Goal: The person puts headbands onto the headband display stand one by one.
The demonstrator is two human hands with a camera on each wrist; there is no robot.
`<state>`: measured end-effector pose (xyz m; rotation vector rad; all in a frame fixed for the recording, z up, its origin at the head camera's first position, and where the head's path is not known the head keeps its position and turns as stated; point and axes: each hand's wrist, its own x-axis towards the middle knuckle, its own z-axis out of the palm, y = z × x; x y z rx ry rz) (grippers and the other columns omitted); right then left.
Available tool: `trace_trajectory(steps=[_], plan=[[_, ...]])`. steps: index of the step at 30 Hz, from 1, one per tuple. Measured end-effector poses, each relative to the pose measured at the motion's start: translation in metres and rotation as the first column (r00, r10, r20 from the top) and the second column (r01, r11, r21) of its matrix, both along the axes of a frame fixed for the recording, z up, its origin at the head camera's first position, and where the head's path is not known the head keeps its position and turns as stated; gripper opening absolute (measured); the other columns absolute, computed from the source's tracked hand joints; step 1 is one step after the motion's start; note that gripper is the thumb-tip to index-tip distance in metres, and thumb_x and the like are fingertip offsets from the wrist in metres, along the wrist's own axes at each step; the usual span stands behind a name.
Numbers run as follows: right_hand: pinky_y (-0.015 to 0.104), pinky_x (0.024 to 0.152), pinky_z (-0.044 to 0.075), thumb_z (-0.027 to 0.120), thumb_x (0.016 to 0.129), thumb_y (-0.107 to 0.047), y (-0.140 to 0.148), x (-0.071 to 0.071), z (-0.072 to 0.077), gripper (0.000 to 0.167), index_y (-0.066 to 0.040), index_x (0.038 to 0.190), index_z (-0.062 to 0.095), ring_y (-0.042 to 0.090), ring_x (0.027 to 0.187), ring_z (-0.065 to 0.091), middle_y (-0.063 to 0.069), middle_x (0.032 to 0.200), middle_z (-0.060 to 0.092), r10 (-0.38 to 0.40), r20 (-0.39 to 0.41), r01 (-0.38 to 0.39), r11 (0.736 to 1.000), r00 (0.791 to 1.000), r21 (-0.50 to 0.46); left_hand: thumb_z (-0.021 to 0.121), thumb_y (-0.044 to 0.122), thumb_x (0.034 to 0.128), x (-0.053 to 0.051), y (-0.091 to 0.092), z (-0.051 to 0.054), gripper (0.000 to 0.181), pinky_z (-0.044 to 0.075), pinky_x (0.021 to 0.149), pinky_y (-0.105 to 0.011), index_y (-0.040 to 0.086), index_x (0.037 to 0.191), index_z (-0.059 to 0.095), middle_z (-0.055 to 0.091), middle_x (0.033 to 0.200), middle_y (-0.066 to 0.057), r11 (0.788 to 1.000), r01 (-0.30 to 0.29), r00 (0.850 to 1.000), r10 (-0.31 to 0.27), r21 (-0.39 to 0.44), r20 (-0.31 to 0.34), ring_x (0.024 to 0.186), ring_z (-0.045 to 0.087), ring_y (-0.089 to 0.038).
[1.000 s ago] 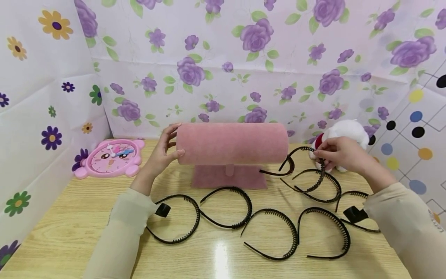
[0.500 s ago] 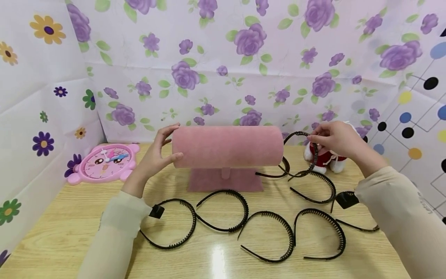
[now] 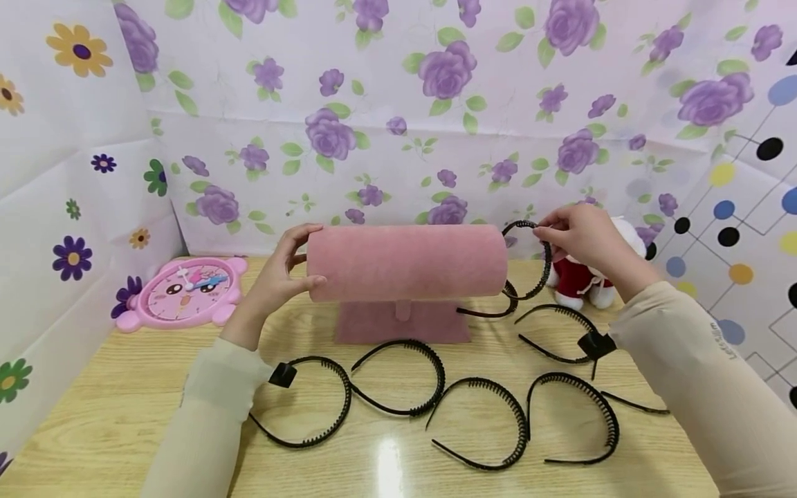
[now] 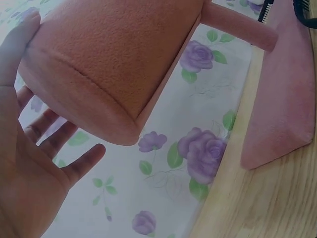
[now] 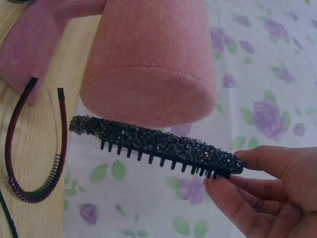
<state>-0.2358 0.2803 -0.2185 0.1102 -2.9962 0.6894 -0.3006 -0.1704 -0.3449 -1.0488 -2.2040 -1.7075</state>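
Observation:
A padded pink headband stand [image 3: 405,263], a horizontal roll on a post and flat base, stands mid-table. My left hand [image 3: 274,280] holds its left end, thumb in front and fingers behind; in the left wrist view, several fingers spread past the roll's edge. With fingertips and thumb, my right hand [image 3: 582,238] pinches a black toothed headband [image 5: 163,143] covered in glittering dark stones. That headband hangs just off the roll's right end; in the head view its open side is partly hidden by the roll. A dark red headband [image 5: 34,196] lies on the table below.
Several black toothed headbands lie in front of the stand, including one [image 3: 442,377] near the base and another [image 3: 616,422] farther right. A pink toy clock [image 3: 187,294] is at the left. Behind my right hand sits a white plush toy in red [image 3: 573,280]. Patterned sheets line the walls.
My right hand has raised the stone-covered headband from above the other headbands and carried it left to the roll's right end. The left hand stays on the stand. The head view has shifted slightly.

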Motion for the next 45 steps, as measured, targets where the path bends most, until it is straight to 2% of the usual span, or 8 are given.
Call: trace_trajectory(steps=[6, 12, 20, 26, 31, 35, 38, 45], plan=[[0.045, 0.081, 0.053, 0.058, 0.096, -0.028, -0.017, -0.005, -0.004, 0.033, 0.000, 0.110, 0.068, 0.015, 0.061, 0.068, 0.016, 0.092, 0.073, 0.008, -0.046, -0.007, 1.000, 0.999, 0.008, 0.072, 0.007, 0.0800, 0.000, 0.002, -0.003, 0.077, 0.033, 0.105, -0.036, 0.012, 0.146, 0.033, 0.029, 0.150, -0.003, 1.000, 0.007, 1.000, -0.008, 0.016, 0.013, 0.135, 0.032, -0.005], [0.041, 0.077, 0.054, 0.058, 0.096, -0.029, -0.035, -0.009, -0.008, 0.032, -0.002, 0.111, 0.068, 0.016, 0.065, 0.068, 0.018, 0.104, 0.072, 0.007, -0.086, -0.006, 1.000, 0.996, 0.019, 0.070, 0.002, 0.0786, -0.001, 0.005, -0.004, 0.077, 0.033, 0.105, -0.036, 0.011, 0.146, 0.033, 0.030, 0.150, 0.000, 1.000, 0.003, 1.000, -0.003, 0.029, 0.011, 0.136, 0.032, -0.005], [0.032, 0.062, 0.050, 0.058, 0.095, -0.027, -0.048, -0.012, -0.010, 0.030, -0.003, 0.109, 0.070, 0.017, 0.065, 0.067, 0.015, 0.101, 0.072, 0.037, -0.136, -0.021, 0.993, 0.990, 0.120, 0.069, 0.000, 0.0765, 0.000, 0.008, -0.002, 0.078, 0.034, 0.103, -0.031, 0.009, 0.145, 0.033, 0.031, 0.150, -0.001, 0.999, -0.005, 1.000, 0.004, 0.037, 0.014, 0.135, 0.032, -0.004], [0.032, 0.063, 0.049, 0.059, 0.095, -0.027, -0.056, -0.010, -0.005, 0.029, -0.004, 0.108, 0.071, 0.015, 0.062, 0.066, 0.014, 0.100, 0.073, 0.046, -0.135, -0.028, 0.991, 0.990, 0.132, 0.069, 0.001, 0.0766, 0.001, 0.007, -0.002, 0.078, 0.033, 0.104, -0.035, 0.010, 0.145, 0.033, 0.032, 0.149, -0.001, 0.999, -0.015, 1.000, 0.015, 0.033, 0.016, 0.134, 0.033, -0.004], [0.032, 0.061, 0.050, 0.060, 0.094, -0.027, -0.063, -0.009, -0.004, 0.029, -0.004, 0.107, 0.072, 0.016, 0.060, 0.066, 0.015, 0.099, 0.073, 0.051, -0.124, -0.036, 0.993, 0.991, 0.115, 0.068, 0.000, 0.0766, 0.001, 0.005, -0.003, 0.078, 0.033, 0.104, -0.035, 0.010, 0.146, 0.033, 0.032, 0.148, 0.004, 0.999, -0.016, 1.000, 0.015, 0.035, 0.017, 0.134, 0.033, -0.003], [0.035, 0.064, 0.052, 0.062, 0.093, -0.026, -0.067, -0.009, -0.003, 0.027, -0.003, 0.103, 0.072, 0.016, 0.058, 0.065, 0.015, 0.096, 0.073, 0.051, -0.122, -0.037, 0.993, 0.991, 0.115, 0.068, -0.002, 0.0762, 0.001, 0.005, -0.004, 0.079, 0.033, 0.104, -0.033, 0.009, 0.146, 0.033, 0.032, 0.148, 0.005, 0.999, -0.011, 1.000, 0.010, 0.039, 0.013, 0.134, 0.033, -0.003], [0.039, 0.069, 0.052, 0.064, 0.092, -0.027, -0.070, -0.010, -0.004, 0.027, -0.003, 0.100, 0.073, 0.017, 0.061, 0.065, 0.015, 0.093, 0.073, 0.052, -0.140, -0.034, 0.991, 0.989, 0.128, 0.068, -0.002, 0.0764, 0.002, 0.005, -0.004, 0.079, 0.034, 0.103, -0.031, 0.008, 0.146, 0.032, 0.032, 0.148, 0.007, 0.999, -0.011, 1.000, 0.010, 0.039, 0.010, 0.134, 0.033, -0.003], [0.044, 0.078, 0.049, 0.065, 0.090, -0.031, -0.073, -0.011, -0.005, 0.030, -0.002, 0.097, 0.074, 0.027, 0.081, 0.065, 0.015, 0.093, 0.073, 0.048, -0.177, -0.027, 0.992, 0.983, 0.120, 0.069, -0.001, 0.0765, 0.002, 0.005, -0.004, 0.079, 0.034, 0.102, -0.028, 0.006, 0.145, 0.031, 0.033, 0.146, 0.011, 0.999, -0.012, 1.000, 0.011, 0.043, 0.012, 0.133, 0.034, -0.003]])
